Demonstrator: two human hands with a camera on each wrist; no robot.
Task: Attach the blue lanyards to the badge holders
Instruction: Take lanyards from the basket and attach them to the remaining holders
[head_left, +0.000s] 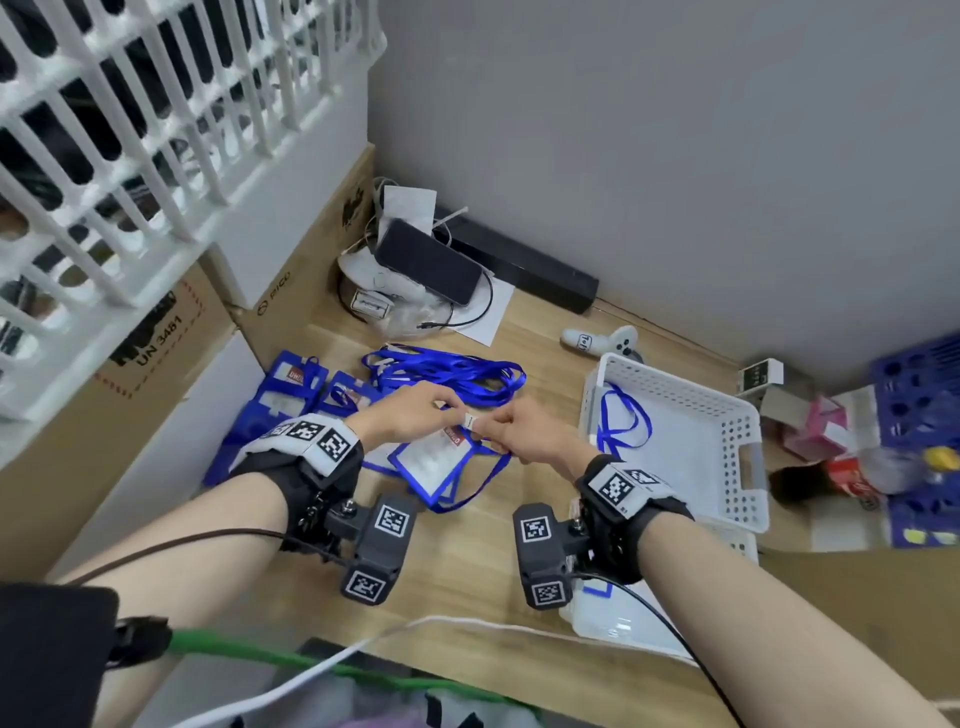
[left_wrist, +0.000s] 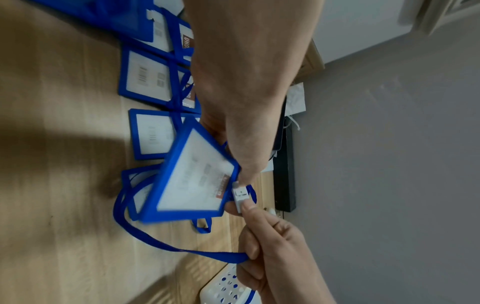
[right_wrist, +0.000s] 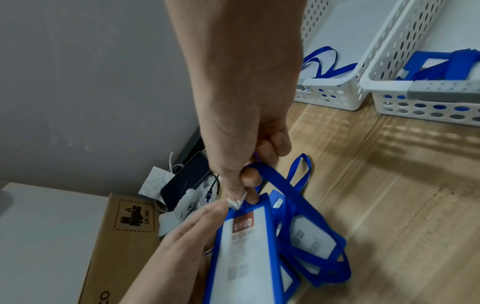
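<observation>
A blue-framed badge holder (head_left: 431, 462) hangs tilted just above the wooden table, held at its top edge by my left hand (head_left: 451, 408). My right hand (head_left: 480, 427) pinches the lanyard's white clip (head_left: 470, 420) against that top edge. In the left wrist view the clip (left_wrist: 240, 194) sits at the holder's (left_wrist: 197, 174) corner, and the blue strap (left_wrist: 182, 246) loops down from my right hand (left_wrist: 244, 207). The right wrist view shows the clip (right_wrist: 236, 202) meeting the holder (right_wrist: 246, 257). Loose lanyards (head_left: 447, 371) and spare holders (head_left: 296, 389) lie behind.
A white perforated basket (head_left: 675, 395) at the right holds one lanyard (head_left: 623, 421). A second basket (right_wrist: 428, 98) holds a blue holder. Cardboard boxes (head_left: 156, 364) stand at the left. A phone with cables (head_left: 426, 265) and a white controller (head_left: 602, 338) lie at the back.
</observation>
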